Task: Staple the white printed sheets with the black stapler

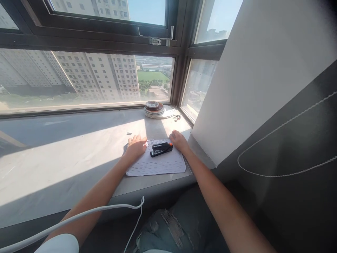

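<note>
A black stapler (161, 149) with an orange-red patch at its right end lies on printed white paper sheets (158, 166) on the windowsill. My left hand (136, 146) rests at the upper left of the sheets, palm down, with loosely bent fingers pointing away from me. At the upper right, close to the stapler's orange end, my right hand (179, 141) lies with its fingers loosely curved and apart from the stapler. Neither hand shows anything held, though the undersides of the fingers are hidden.
Stacked round dishes or lids (154, 109) sit in the window corner, with keys (177, 118) beside them. Small staple strips (129, 133) lie beyond my left hand. A white cable (105, 208) crosses my left forearm. A beaded cord (273, 176) hangs at right.
</note>
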{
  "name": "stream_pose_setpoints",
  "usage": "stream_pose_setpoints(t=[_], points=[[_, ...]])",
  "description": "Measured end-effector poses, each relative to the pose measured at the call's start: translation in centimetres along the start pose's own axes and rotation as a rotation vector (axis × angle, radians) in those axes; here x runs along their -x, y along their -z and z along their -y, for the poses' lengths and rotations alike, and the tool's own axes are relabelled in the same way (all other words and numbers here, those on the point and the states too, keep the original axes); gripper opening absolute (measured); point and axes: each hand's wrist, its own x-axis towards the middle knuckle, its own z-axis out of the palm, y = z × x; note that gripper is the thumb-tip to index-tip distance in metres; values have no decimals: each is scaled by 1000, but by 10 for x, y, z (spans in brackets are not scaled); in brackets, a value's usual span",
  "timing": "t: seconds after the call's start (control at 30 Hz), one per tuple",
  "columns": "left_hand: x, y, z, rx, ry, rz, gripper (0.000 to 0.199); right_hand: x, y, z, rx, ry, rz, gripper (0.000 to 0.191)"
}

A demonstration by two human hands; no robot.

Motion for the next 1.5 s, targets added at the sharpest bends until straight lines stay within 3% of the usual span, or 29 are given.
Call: stream_pose_setpoints(t=[0.13,0.27,0.33,0.43,0.5,0.57,0.73,0.8,0.93,1.2,1.5], points=[[3,-5,1,53,37,-103,21,-1,2,-1,-74,-12,-46,23],[2,-5,5,438,-72,-253,30,0,8,-1,-158,-4,-78,23],[1,-4,5,643,-142,-192,33,2,14,0,-227,-12,-83,25],[0,-3,6,758,-224,-3,37,10,26,8,-365,3,-140,25],[0,-3,6,771,-257,97,44,16,35,14,-452,49,-184,25],[2,-3,6,781,-289,156,50,22,43,19,-532,116,-141,27],[5,-4,1,657,-432,180,69,26,48,24,-604,338,253,35],[5,-6,-3,594,-438,171,68,24,46,24,-543,392,335,41],[4,-10,-7,537,-382,152,59,23,39,22,-456,402,317,40],[2,-9,-7,490,-400,157,52,22,37,21,-458,402,301,36],[-1,-12,-10,434,-429,126,40,22,39,20,-535,308,334,50]])
